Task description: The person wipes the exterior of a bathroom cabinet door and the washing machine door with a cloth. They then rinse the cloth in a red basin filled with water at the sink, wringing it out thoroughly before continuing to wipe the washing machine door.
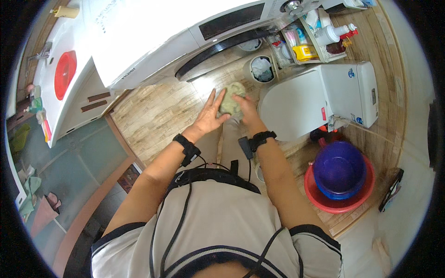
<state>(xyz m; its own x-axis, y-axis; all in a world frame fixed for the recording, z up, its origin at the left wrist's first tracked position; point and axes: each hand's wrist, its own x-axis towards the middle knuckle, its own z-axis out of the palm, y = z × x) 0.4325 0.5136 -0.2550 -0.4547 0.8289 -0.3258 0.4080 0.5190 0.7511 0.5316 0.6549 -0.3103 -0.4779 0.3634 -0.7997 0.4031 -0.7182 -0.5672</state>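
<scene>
A crumpled pale green cloth (231, 100) is between my two hands, above the wood-patterned floor and left of the closed toilet lid (290, 104). My right hand (246, 106) grips the cloth at its right side, thumb and fingers bent on it. My left hand (210, 114) lies against its left edge with the fingers spread; whether it also grips the cloth is hard to tell. Black bands with small devices are strapped round both wrists.
A white washing machine (149, 41) stands ahead, its round door ajar. Beside the toilet are a waste bin (262, 69) and a shelf with bottles (321, 52). Blue (339, 170) and red basins (368, 194) are stacked at right. A sink counter (78, 83) holds a red basin (65, 75).
</scene>
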